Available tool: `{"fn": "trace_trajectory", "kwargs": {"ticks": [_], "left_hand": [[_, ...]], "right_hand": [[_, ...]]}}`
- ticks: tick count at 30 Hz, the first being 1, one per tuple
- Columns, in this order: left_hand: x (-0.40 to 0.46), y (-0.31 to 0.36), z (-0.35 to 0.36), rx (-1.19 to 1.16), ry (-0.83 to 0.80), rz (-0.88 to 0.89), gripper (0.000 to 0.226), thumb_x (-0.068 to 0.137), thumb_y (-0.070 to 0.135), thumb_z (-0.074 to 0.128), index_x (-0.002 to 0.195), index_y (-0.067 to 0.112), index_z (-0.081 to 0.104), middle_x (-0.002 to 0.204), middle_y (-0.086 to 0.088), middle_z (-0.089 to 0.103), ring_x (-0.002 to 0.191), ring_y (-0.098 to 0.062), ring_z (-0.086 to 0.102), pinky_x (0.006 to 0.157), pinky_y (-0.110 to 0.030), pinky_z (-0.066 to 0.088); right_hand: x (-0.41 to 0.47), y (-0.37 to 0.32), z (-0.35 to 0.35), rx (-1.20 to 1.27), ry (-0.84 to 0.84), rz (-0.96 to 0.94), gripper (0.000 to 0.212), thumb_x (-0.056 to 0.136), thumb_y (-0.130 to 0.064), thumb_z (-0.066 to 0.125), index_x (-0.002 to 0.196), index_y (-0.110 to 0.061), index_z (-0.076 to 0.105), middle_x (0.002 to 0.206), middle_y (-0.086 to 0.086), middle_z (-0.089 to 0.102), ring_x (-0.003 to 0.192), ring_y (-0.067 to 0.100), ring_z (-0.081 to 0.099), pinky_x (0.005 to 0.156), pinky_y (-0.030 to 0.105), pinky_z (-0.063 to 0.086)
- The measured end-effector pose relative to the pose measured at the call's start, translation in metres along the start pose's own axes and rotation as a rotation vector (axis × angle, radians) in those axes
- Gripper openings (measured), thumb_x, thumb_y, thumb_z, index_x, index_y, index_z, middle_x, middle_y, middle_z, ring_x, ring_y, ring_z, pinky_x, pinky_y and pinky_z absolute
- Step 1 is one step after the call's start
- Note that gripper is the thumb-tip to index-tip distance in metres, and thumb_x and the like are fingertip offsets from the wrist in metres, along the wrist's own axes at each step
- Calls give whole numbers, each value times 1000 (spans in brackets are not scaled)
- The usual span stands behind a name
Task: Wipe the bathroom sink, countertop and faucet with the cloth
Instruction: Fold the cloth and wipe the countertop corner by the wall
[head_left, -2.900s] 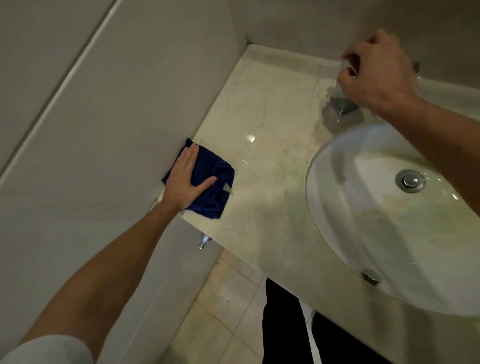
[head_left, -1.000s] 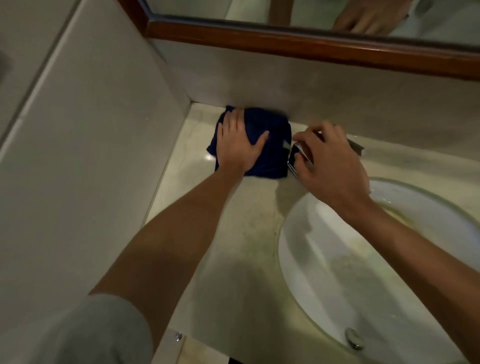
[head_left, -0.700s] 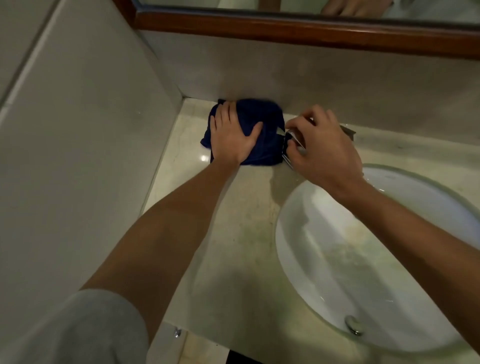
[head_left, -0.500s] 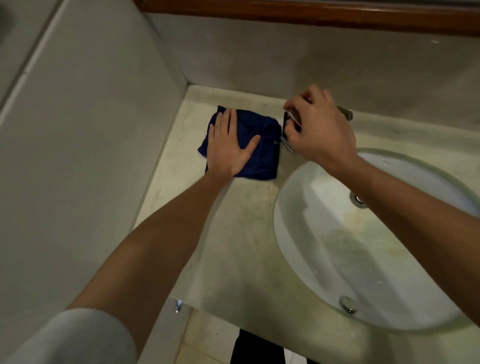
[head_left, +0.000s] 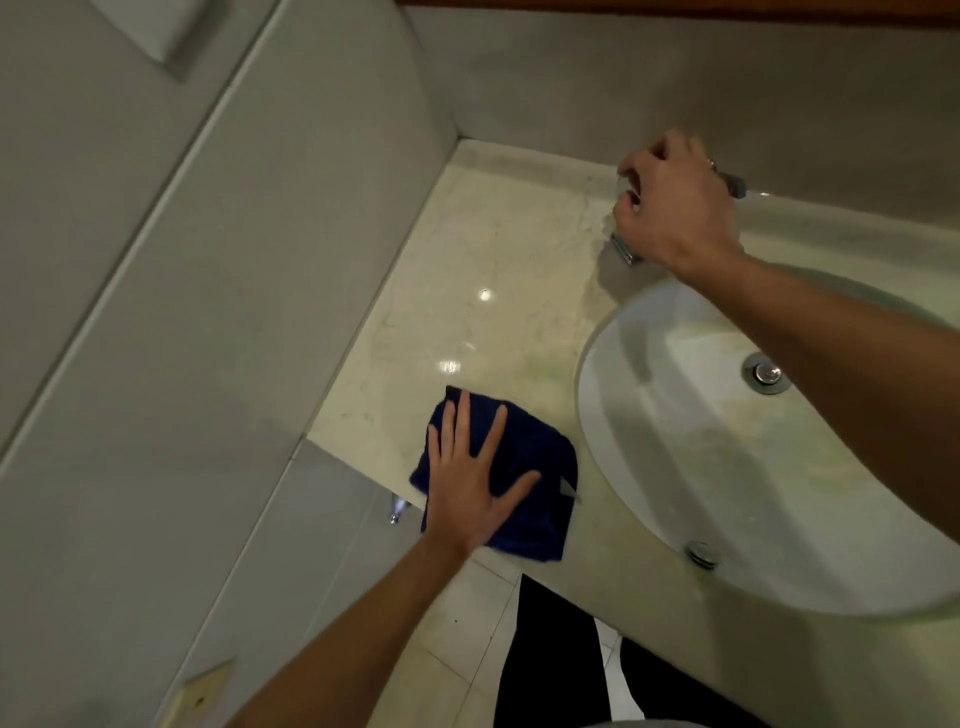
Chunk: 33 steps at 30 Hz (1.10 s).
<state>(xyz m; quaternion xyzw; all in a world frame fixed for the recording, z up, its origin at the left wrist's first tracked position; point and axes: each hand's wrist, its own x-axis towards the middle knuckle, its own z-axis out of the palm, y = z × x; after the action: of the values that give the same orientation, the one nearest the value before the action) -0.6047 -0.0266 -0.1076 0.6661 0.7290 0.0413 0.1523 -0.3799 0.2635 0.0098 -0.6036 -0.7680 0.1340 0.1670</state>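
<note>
Your left hand (head_left: 475, 486) lay flat, fingers spread, atop the folded dark-blue cloth (head_left: 524, 483) at the marble countertop's (head_left: 483, 270) front edge. Your right hand (head_left: 672, 208) was curled around the chrome faucet (head_left: 626, 252).

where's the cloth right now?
In the head view, the dark blue cloth lies flat under the left hand at the countertop's front edge, just left of the sink.
</note>
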Motion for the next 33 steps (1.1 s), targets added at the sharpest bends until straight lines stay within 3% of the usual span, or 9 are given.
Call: {"fn": "trace_trajectory", "kwargs": {"ticks": [4,8,13,19,25,33], "left_hand": [[-21,23,-3,107,2,-139,75,99,68,34,163,29,26,173,-13,-5,159,-34,-7,127,-59,2],[-21,51,11,70,-2,-264,67,102,68,17,163,44,4,172,-9,-14,159,-33,-11,125,-64,4],[10,51,13,120,-2,-260,66,102,66,20,163,45,8,173,-11,-5,159,-37,-2,123,-68,7],[143,55,-6,85,38,-191,66,101,65,23,163,44,11,173,-11,-3,158,-38,-1,121,-71,4],[270,104,-15,44,15,-165,66,103,65,28,163,41,11,173,-14,-4,158,-40,-2,119,-72,-1],[355,115,-24,15,55,-156,65,102,64,30,162,38,25,173,-14,5,158,-40,4,120,-70,0]], "right_hand": [[-1,-2,-2,-4,-16,3,38,97,-27,53,130,-10,61,129,16,51,125,33,46,91,49,52],[1,-1,-2,-11,-25,3,38,96,-27,52,129,-11,61,127,15,51,123,32,46,90,47,51],[2,1,1,-10,-24,6,39,93,-24,54,128,-10,62,126,15,52,123,34,46,86,47,49],[3,0,4,4,-11,22,39,92,-23,55,129,-12,62,125,13,52,121,31,47,84,44,49],[3,2,8,10,40,16,32,91,-24,59,120,-13,65,121,8,54,114,26,50,79,39,51],[6,5,13,-25,73,6,29,95,-27,55,119,-14,64,120,7,54,111,26,51,75,39,53]]}}
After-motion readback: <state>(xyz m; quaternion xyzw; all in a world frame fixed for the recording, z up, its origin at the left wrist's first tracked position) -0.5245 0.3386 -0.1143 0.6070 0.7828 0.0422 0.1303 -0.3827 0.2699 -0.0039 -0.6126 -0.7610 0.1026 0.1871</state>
